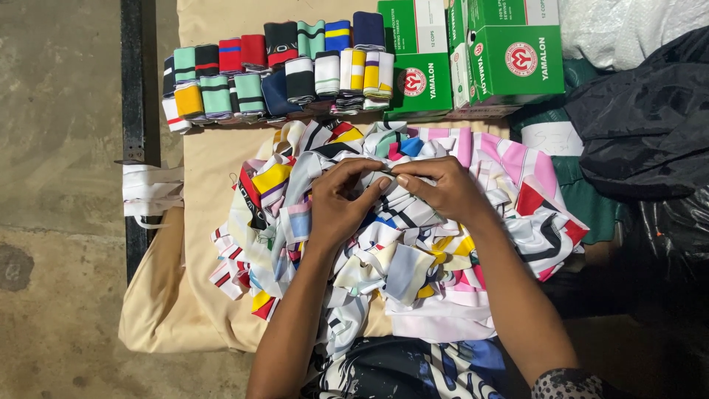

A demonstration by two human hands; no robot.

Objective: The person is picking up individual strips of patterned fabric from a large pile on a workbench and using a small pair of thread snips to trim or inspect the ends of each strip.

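Hands meet over the middle of a loose heap of fabric strips (413,236), which lies on a beige cloth (207,155) spread over the work surface. I see my left hand (341,203) curled with its fingertips drawn together, and my right hand (436,188) closed the same way from the other side; between them both pinch a small white strip (385,171) at the top of the heap. The thumbs and forefingers touch or nearly touch there, though the strip is so small in this view that I can't tell how much of it each hand has. The heap is a jumble of white, pink, yellow, blue, red and black striped pieces, and it spills toward my lap.

Beyond the heap, along the far edge of the cloth, stand two rows of folded striped bands (281,70), packed side by side. Just right of them sit green cardboard boxes (509,59), stacked and touching one another. A black plastic bag (650,125) bulges at the right, near the boxes. At the left, a bundle of white strips (151,193) hangs over a dark metal bar (133,81), well apart from my hands, above the bare concrete floor (52,222).
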